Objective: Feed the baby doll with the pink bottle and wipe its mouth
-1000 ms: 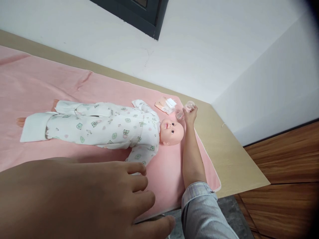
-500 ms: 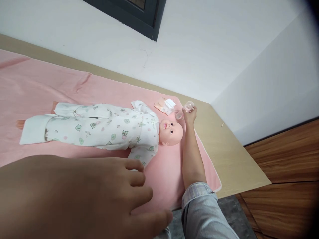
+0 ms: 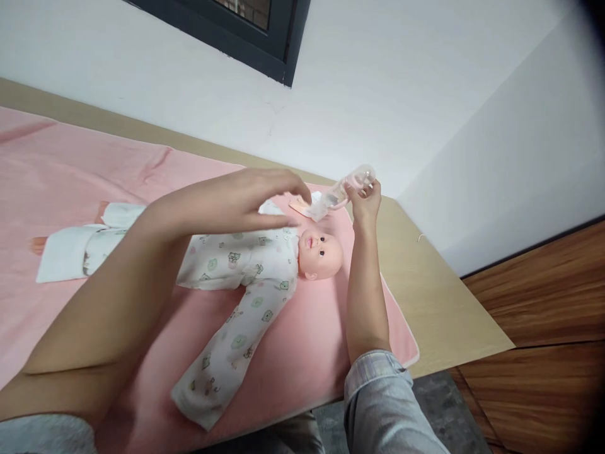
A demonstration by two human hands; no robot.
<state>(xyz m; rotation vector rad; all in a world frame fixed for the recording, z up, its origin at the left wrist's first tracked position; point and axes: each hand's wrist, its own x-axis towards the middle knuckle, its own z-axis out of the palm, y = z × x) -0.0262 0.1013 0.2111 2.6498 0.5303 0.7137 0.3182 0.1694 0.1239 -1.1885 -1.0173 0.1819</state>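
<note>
A clear baby bottle (image 3: 338, 193) with a domed cap and pinkish parts is tilted in my right hand (image 3: 367, 204), whose fingers wrap its capped end. My left hand (image 3: 269, 197) reaches over the doll's chest toward the bottle's lower end, thumb and fingers apart with nothing between them. Below the bottle lies a baby doll (image 3: 322, 253) on its back, head to the right, in a white patterned outfit (image 3: 236, 260). My left forearm hides part of its legs and middle. Partly behind the bottle is a small orange-and-white packet (image 3: 299, 205).
The doll rests on a pink blanket (image 3: 302, 340) spread over a wooden table (image 3: 425, 302). A white wall (image 3: 227, 120) with a dark window frame (image 3: 265, 44) runs along the back. Wood-grain panels (image 3: 543, 309) stand at the right.
My left hand has moved from the near left foreground out toward the bottle. My right hand has raised the bottle slightly off the blanket. The doll's near sleeve now shows fully.
</note>
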